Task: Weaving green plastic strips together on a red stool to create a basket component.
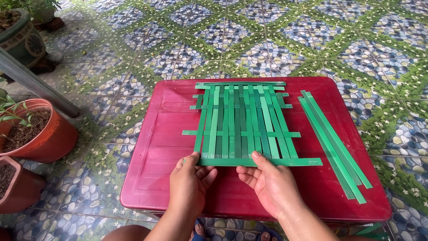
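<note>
Outdoors, on a tiled floor [276, 40] painted with blue pebbles and green leafy bands dotted with tiny white flowers. In the middle, a low red plastic table [156, 147], flat and shiny, rounded at the corners. On top of it, a half-woven green mat [243, 122]: many long strips going up and down, side by side, and a few strips crossing over and under them. At the near end of the mat, one green cross strip [285, 161] lying flat, poking out well past the mat toward the right. Left hand [189, 183] at the left end of that strip, thumb tip pressing on it, other fingers curled loosely underneath, not squeezed tight. Right hand [269, 185] just beside, thumb tip down on the same strip near its middle, fingers half bent, palm turned up a little. Both hands close together, almost touching, near the front edge of the table. On the right side of the table, a small bunch of spare green strips [334, 145], lying slanted, apart from the mat. On the left, on the floor, an orange pot [49, 138] full of dark soil with a thin leafy plant, a darker brown pot [20, 189] below it, and a big patterned pot [22, 42] far up in the corner. Between them, a grey pole [40, 87] leaning across. Toes just peeking out below the table edge.
</note>
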